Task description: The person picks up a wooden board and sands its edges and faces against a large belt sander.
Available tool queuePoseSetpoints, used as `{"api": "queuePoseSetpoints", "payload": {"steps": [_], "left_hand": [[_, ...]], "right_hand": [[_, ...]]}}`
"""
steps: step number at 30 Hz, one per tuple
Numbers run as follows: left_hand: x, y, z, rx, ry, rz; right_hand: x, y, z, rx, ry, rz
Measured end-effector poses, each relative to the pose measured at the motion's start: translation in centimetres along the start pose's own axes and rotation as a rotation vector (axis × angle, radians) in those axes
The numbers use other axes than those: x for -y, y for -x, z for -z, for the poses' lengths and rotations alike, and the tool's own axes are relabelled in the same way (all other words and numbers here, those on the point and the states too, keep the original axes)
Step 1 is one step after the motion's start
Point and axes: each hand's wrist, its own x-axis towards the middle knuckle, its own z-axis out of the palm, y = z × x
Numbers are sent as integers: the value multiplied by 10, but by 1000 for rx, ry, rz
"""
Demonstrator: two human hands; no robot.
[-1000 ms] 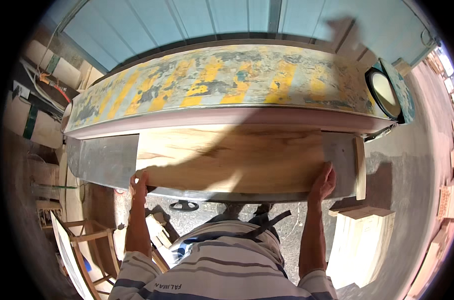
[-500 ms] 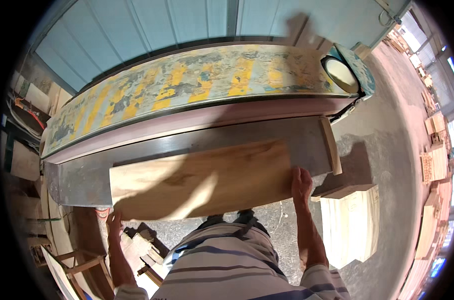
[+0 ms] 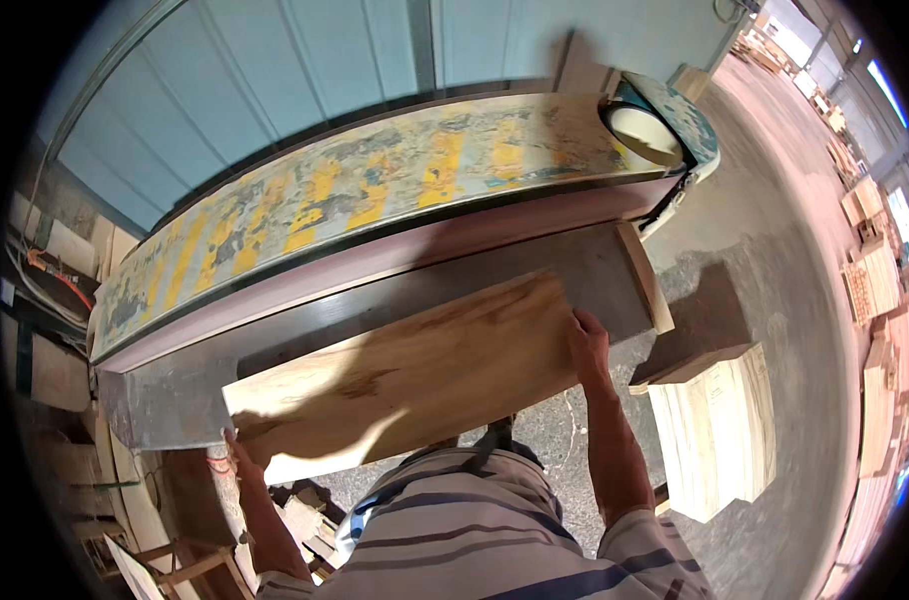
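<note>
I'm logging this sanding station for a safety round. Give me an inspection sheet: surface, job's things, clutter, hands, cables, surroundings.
Surface: grey metal machine table, bare at its right end, below a long worn yellow-and-grey machine housing.
Job's things: pale wooden board lying flat on the table, overhanging its near edge toward the person.
Clutter: wood offcuts on the floor at lower left.
Hands: left hand grips the board's left near corner; right hand holds its right end.
Cables: red and pale wires at the far left wall.
Surroundings: stack of pale boards on the person's right; more wood stacks along the far right; blue panelled wall behind.
</note>
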Motion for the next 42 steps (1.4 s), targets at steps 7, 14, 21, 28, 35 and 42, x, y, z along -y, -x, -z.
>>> {"api": "queuePoseSetpoints", "payload": {"steps": [7,14,21,28,35,42], "left_hand": [[-22,-43,0,85,-52,-611],[-65,-30,-76,141,754,-134],[-48,-35,-97,98,825,-32],[-28,-36,-68,46,732,-220],[-96,26,-92,-267,647,121],[-106,77,-70,-178,649,-42]], "right_hand": [[47,28,36,18,-642,50],[44,18,49,-15,-754,204],[36,10,67,-58,-653,146],[63,1,72,-49,-572,231],[115,21,65,-180,-330,96],[124,24,58,-180,-339,92]]}}
